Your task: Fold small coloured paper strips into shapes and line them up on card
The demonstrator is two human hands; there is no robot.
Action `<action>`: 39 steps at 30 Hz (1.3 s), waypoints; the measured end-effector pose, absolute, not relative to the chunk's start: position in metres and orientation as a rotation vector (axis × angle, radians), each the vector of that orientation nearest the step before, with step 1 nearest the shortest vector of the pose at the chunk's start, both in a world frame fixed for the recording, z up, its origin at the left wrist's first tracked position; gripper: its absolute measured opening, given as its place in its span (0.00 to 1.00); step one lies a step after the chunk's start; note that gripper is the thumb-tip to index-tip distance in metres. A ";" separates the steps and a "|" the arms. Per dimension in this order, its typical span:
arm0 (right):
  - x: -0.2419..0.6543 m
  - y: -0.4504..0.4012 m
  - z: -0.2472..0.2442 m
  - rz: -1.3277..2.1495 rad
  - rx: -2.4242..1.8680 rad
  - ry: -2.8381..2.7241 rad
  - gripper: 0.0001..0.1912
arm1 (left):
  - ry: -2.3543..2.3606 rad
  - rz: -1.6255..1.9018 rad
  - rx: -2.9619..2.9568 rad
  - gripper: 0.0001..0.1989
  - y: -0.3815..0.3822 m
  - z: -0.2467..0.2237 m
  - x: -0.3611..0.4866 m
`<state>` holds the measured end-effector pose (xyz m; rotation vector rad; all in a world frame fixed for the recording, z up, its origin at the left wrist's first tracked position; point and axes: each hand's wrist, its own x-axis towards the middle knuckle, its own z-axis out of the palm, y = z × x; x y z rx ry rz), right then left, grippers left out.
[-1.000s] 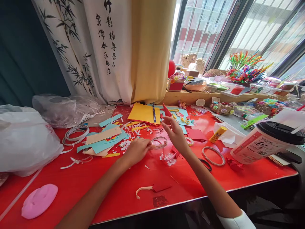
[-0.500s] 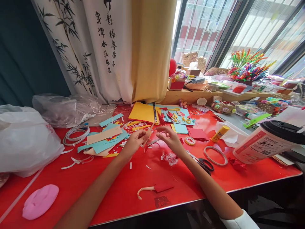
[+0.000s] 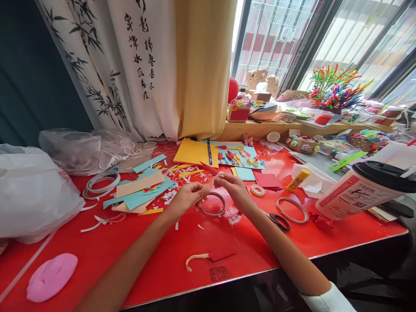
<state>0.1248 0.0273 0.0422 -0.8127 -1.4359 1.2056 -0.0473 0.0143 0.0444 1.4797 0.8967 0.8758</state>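
Observation:
Over the middle of the red table (image 3: 130,268), my left hand (image 3: 191,193) pinches a pale paper piece (image 3: 211,184) with a pointed red tip (image 3: 209,168). Its fingers are closed on the lower part. My right hand (image 3: 231,186) is closed around the upper part of the same piece, close to the left fingertips. A ring of tape (image 3: 213,212) shows just below both hands. Near the front edge lies a similar pale, curved piece (image 3: 197,256) with a red end. My fingers partly hide the held piece.
Blue and beige paper strips (image 3: 141,184) lie left of my hands. Black-handled scissors (image 3: 280,222), another tape ring (image 3: 292,210), a glue stick (image 3: 298,180) and a large cup (image 3: 362,190) are on the right. Pink clay (image 3: 52,277) lies front left.
My right hand has moved left and closed on the paper piece, beside my left hand. The tape ring now shows under my hands. The view has shifted slightly.

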 end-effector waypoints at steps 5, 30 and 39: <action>0.118 0.026 0.035 1.384 -0.803 -1.395 0.11 | 0.891 1.008 1.419 0.17 0.015 0.039 -0.045; 0.143 0.043 0.031 1.120 -0.966 -1.104 0.12 | 1.537 0.818 1.891 0.11 0.058 0.033 -0.107; 0.142 0.044 0.032 1.135 -0.995 -1.193 0.13 | 1.659 0.901 1.855 0.10 0.061 0.036 -0.111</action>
